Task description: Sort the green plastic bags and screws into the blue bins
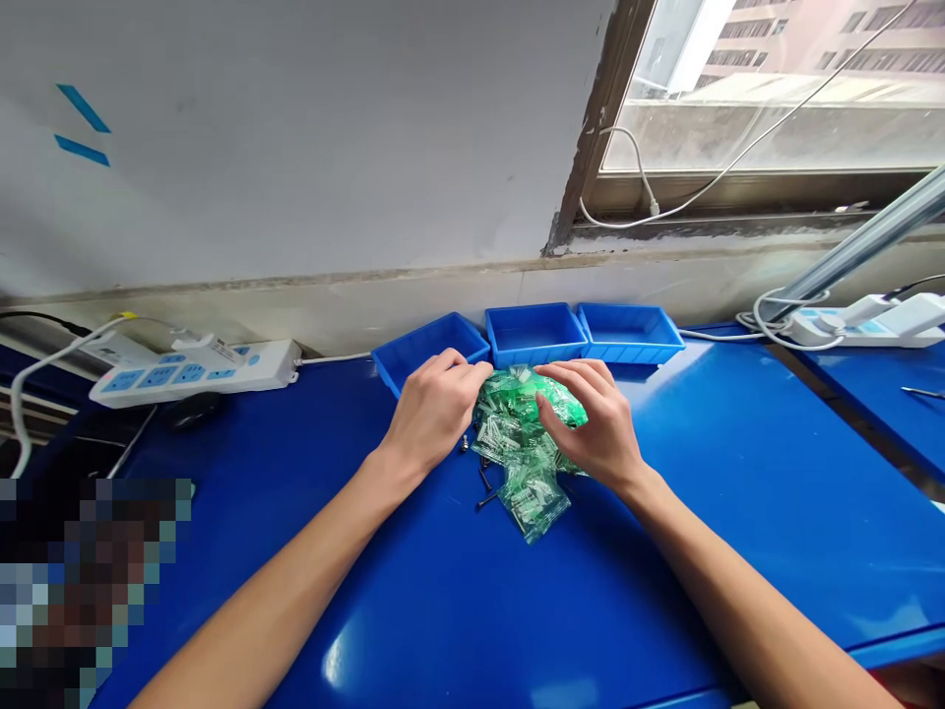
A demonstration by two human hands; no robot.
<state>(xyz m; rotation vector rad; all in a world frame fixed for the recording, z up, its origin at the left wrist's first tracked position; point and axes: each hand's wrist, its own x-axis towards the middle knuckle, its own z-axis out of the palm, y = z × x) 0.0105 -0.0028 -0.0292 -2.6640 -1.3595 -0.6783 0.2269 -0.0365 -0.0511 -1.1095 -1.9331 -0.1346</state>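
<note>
A pile of clear and green plastic bags [533, 492] with small pale parts inside lies mid-table. My left hand [441, 406] is closed at the pile's upper left edge, its fingers pinched together; what they hold is too hidden to name. On the pile's right side, my right hand [591, 418] is spread, thumb and fingers apart, over the green plastic. Several dark screws [485, 480] lie loose along the pile's left edge. Behind the hands stand three blue bins: the left bin [432, 347] is angled, beside the middle bin [535, 335] and the right bin [631, 333].
The blue table [413, 611] meets a wall at the back. A white power strip [199, 374] lies at the left near a black mouse [193, 410]. Another power strip [871, 325] and a metal pole [856, 246] are at the right, with white cables.
</note>
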